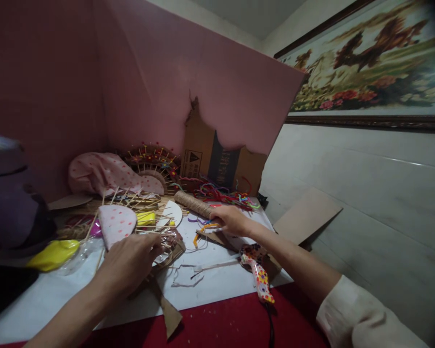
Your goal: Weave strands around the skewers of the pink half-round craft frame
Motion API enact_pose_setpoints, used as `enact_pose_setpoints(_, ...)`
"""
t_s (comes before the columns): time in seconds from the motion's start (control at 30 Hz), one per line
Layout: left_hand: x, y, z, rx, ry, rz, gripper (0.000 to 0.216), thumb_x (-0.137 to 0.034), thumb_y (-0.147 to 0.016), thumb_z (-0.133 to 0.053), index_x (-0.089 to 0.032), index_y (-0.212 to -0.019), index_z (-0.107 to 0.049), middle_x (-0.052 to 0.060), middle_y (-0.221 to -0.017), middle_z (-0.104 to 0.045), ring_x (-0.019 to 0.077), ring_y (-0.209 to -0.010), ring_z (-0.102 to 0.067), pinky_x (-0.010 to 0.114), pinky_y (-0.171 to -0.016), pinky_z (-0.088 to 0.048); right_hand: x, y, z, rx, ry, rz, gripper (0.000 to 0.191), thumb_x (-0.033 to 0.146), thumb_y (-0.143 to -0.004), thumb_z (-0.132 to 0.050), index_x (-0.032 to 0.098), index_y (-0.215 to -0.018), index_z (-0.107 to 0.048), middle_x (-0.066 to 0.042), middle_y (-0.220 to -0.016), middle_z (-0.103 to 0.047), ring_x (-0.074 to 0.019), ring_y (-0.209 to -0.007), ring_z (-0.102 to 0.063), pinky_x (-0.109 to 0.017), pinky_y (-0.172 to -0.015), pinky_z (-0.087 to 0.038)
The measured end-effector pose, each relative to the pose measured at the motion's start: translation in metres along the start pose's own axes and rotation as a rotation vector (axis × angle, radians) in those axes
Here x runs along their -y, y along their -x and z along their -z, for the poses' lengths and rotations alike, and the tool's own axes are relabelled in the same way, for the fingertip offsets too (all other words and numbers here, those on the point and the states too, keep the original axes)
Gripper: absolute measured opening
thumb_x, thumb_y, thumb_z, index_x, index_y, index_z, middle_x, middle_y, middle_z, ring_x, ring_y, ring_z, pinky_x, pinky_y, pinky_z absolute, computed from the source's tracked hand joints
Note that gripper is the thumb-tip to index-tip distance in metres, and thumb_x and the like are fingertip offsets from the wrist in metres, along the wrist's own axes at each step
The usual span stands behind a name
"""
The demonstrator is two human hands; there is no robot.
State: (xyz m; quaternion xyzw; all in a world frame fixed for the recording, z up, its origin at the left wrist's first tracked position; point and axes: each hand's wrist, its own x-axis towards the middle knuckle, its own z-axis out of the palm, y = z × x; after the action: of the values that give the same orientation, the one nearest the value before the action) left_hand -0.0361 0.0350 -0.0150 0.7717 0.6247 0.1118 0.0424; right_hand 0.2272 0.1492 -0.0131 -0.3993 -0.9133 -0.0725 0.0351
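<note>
My left hand is closed, fingers curled down beside a fan of thin wooden skewers and a half-disc covered in pink dotted cloth. What it pinches is hidden behind the fingers. At the table's right, my right hand has its fingers closed round the near end of a roll of brown twine. Orange and purple pipe cleaners lie just below that hand. A flower-patterned hot glue gun rests on the white sheet, nearer to me.
Torn cardboard leans on the pink panel, with a heap of colourful pipe cleaners before it. Pink dotted cloth and a yellow packet lie left. A cardboard strip overhangs the front; a black cord trails down.
</note>
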Motion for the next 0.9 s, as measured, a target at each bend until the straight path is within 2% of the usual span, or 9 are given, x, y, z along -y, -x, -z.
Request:
enact_pose_setpoints(0.13, 0.003, 0.0, -0.002, -0.004, -0.006, 0.001, 0.032, -0.033, -0.085, -0.034, -0.026, -0.085, -0.065, 0.007, -0.077, -0.069, 0.0251, -0.074, -0.064, 0.03, -0.058, -0.037, 0.02, -0.012, -0.007, 0.105, 0.095, -0.005, 0.017, 0.018, -0.076, -0.052, 0.017, -0.086, -0.065, -0.007, -0.081, -0.068, -0.0187, -0.07, -0.061, -0.024, -0.058, -0.035)
enact_pose_setpoints(0.27, 0.003, 0.0, -0.001, -0.016, -0.013, 0.018, 0.031, -0.033, -0.084, -0.034, -0.026, -0.082, -0.065, 0.008, -0.075, -0.07, 0.0256, -0.073, -0.064, 0.03, -0.057, -0.037, 0.02, -0.017, -0.002, 0.17, 0.186, -0.024, 0.02, 0.021, -0.078, -0.048, 0.016, -0.087, -0.066, -0.011, -0.08, -0.068, -0.0216, -0.07, -0.062, -0.026, -0.056, -0.036)
enact_pose_setpoints(0.37, 0.002, 0.0, 0.002, 0.005, -0.019, 0.03, 0.032, -0.033, -0.084, -0.033, -0.024, -0.077, -0.063, 0.007, -0.073, -0.069, 0.0242, -0.07, -0.064, 0.029, -0.055, -0.035, 0.017, -0.015, 0.011, 0.203, 0.227, -0.006, 0.021, 0.023, -0.077, -0.051, 0.017, -0.091, -0.065, -0.011, -0.084, -0.068, -0.0232, -0.076, -0.063, -0.026, -0.058, -0.037)
enact_pose_setpoints(0.53, 0.002, 0.002, 0.003, 0.002, 0.022, 0.024, 0.029, -0.031, -0.084, -0.034, -0.022, -0.076, -0.06, 0.008, -0.073, -0.068, 0.0227, -0.068, -0.063, 0.029, -0.056, -0.036, 0.012, -0.006, 0.033, 0.255, 0.31, 0.0, 0.028, 0.011, -0.076, -0.047, 0.017, -0.097, -0.064, -0.012, -0.097, -0.066, -0.0224, -0.085, -0.062, -0.026, -0.06, -0.037)
enact_pose_setpoints(0.67, 0.003, 0.002, 0.001, 0.003, 0.01, 0.039, 0.028, -0.032, -0.083, -0.034, -0.022, -0.076, -0.059, 0.007, -0.072, -0.067, 0.0227, -0.068, -0.063, 0.029, -0.056, -0.037, 0.005, 0.0, 0.045, 0.296, 0.333, -0.081, 0.021, 0.009, -0.074, -0.05, 0.015, -0.086, -0.066, -0.012, -0.08, -0.069, -0.0212, -0.075, -0.063, -0.025, -0.058, -0.035)
enact_pose_setpoints(0.8, 0.004, 0.001, 0.001, 0.004, 0.015, 0.025, 0.031, -0.033, -0.084, -0.033, -0.023, -0.077, -0.061, 0.007, -0.072, -0.068, 0.0233, -0.069, -0.063, 0.029, -0.056, -0.037, -0.009, 0.012, 0.055, 0.255, 0.308, -0.127, 0.018, 0.018, -0.08, -0.049, 0.021, -0.085, -0.066, -0.007, -0.086, -0.069, -0.0188, -0.081, -0.062, -0.024, -0.058, -0.034)
enact_pose_setpoints(0.9, 0.005, 0.001, 0.001, 0.006, 0.02, 0.014, 0.032, -0.034, -0.085, -0.033, -0.023, -0.078, -0.062, 0.007, -0.073, -0.068, 0.0237, -0.069, -0.063, 0.03, -0.056, -0.037, -0.024, 0.023, 0.061, 0.233, 0.307, -0.182, 0.013, 0.015, -0.077, -0.053, 0.019, -0.076, -0.066, -0.006, -0.078, -0.068, -0.0175, -0.074, -0.062, -0.024, -0.055, -0.032)
